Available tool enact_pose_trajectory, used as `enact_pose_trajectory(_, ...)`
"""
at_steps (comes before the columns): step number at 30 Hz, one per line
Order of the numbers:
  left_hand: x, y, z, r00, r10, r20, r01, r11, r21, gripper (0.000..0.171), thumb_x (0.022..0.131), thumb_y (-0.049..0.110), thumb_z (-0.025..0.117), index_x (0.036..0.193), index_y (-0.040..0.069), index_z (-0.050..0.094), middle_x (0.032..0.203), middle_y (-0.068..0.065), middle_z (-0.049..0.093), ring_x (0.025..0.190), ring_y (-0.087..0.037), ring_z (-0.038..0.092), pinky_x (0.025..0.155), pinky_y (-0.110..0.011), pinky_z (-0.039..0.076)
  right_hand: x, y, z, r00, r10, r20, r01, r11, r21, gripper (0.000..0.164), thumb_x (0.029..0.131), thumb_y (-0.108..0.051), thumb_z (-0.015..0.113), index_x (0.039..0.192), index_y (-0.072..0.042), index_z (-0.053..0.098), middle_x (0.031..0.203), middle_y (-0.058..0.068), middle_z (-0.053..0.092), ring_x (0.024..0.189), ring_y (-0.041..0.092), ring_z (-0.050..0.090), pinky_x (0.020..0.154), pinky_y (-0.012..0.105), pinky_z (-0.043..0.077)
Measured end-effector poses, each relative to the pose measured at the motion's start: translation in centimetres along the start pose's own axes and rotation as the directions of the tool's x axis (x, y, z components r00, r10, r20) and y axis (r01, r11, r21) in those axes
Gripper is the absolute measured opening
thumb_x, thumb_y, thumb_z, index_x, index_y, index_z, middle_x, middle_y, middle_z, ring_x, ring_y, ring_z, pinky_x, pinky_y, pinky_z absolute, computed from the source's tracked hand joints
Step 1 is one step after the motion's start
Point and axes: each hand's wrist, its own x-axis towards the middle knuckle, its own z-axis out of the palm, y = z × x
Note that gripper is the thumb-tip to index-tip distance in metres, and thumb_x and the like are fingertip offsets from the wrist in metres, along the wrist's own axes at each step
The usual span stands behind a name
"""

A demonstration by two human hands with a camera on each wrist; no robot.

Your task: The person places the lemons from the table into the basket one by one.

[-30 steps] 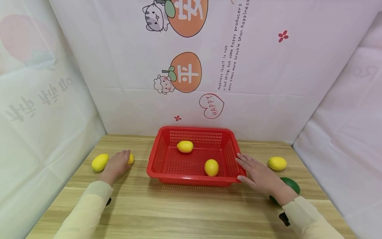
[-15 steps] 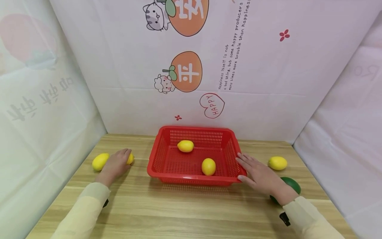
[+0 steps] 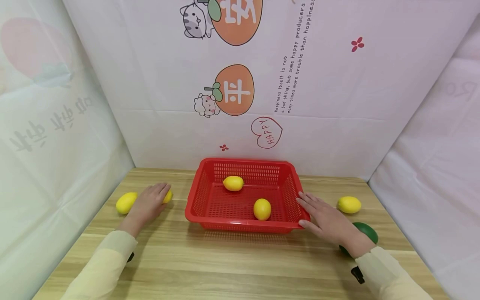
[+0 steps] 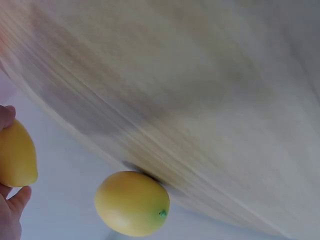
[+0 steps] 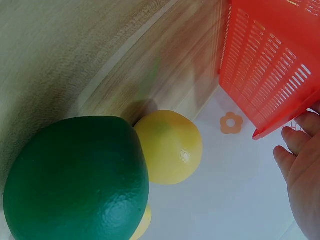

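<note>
At the left of the table, my left hand [image 3: 147, 204] grips a lemon [image 3: 167, 196] from above. In the left wrist view that lemon [image 4: 17, 155] sits between thumb and fingers. A second lemon [image 3: 126, 203] lies just left of this hand. My right hand [image 3: 328, 220] rests with extended fingers on the right rim of a red plastic basket [image 3: 240, 223]. Two lemons lie inside it, one at the back [image 3: 233, 183] and one near the front [image 3: 262, 209]. Partly hidden behind the right wrist is a large dark green fruit [image 3: 365, 232].
Another lemon [image 3: 349, 205] lies on the right, beyond the green fruit. In the right wrist view, a bit of yellow [image 5: 143, 223] shows behind the green fruit. White printed cloth [image 3: 318, 141] encloses the wooden table [image 3: 240, 266] at the back and sides.
My left hand has shifted slightly away and to the right with its lemon. The front lemon in the basket has rolled a little left. My right hand stays at the rim.
</note>
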Motion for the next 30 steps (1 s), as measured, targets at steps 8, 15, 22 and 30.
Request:
enact_pose_trajectory(8, 0.0, -0.1, -0.5, 0.988, 0.086, -0.130, -0.084, 0.996, 0.019, 0.070, 0.065, 0.009, 0.089, 0.125, -0.010, 0.057, 0.122, -0.027, 0.059, 0.111, -0.042, 0.057, 0.094, -0.058, 0.046, 0.0, -0.1, -0.1, 1.000, 0.011, 0.002, -0.011, 1.000, 0.004, 0.079, 0.093, -0.062, 0.048, 0.149, -0.008, 0.040, 0.155, 0.012, 0.032, 0.140, 0.036, 0.030, 0.107, 0.054, 0.036)
enact_pose_trajectory(15, 0.0, -0.2, -0.7, 0.966, 0.153, -0.206, -0.153, 0.988, 0.018, 0.070, 0.062, 0.005, 0.090, 0.122, -0.012, 0.058, 0.120, -0.029, 0.060, 0.111, -0.043, 0.057, 0.093, -0.055, 0.048, 0.0, -0.1, -0.1, 1.000, 0.002, -0.013, -0.002, 1.000, 0.010, 0.077, 0.093, -0.060, 0.051, 0.148, -0.006, 0.041, 0.154, 0.013, 0.034, 0.139, 0.038, 0.032, 0.105, 0.056, 0.037)
enact_pose_trajectory(22, 0.1, -0.3, -1.2, 0.937, 0.218, -0.272, -0.211, 0.976, 0.053, 0.069, 0.060, 0.004, 0.090, 0.119, -0.013, 0.059, 0.117, -0.029, 0.062, 0.107, -0.043, 0.060, 0.089, -0.056, 0.050, 0.0, 0.0, 0.0, 1.000, -0.001, -0.017, 0.001, 1.000, 0.000, 0.076, 0.093, -0.059, 0.050, 0.148, -0.006, 0.041, 0.154, 0.013, 0.033, 0.139, 0.037, 0.031, 0.107, 0.055, 0.035)
enact_pose_trajectory(30, 0.3, 0.2, -2.5, 0.933, 0.227, -0.280, -0.221, 0.974, 0.055, 0.072, 0.059, 0.005, 0.091, 0.121, -0.012, 0.059, 0.119, -0.029, 0.061, 0.109, -0.044, 0.059, 0.089, -0.057, 0.049, 0.0, 0.0, 0.0, 1.000, 0.004, -0.005, -0.003, 1.000, 0.006, 0.077, 0.093, -0.060, 0.049, 0.148, -0.006, 0.040, 0.155, 0.012, 0.032, 0.140, 0.036, 0.030, 0.108, 0.054, 0.034)
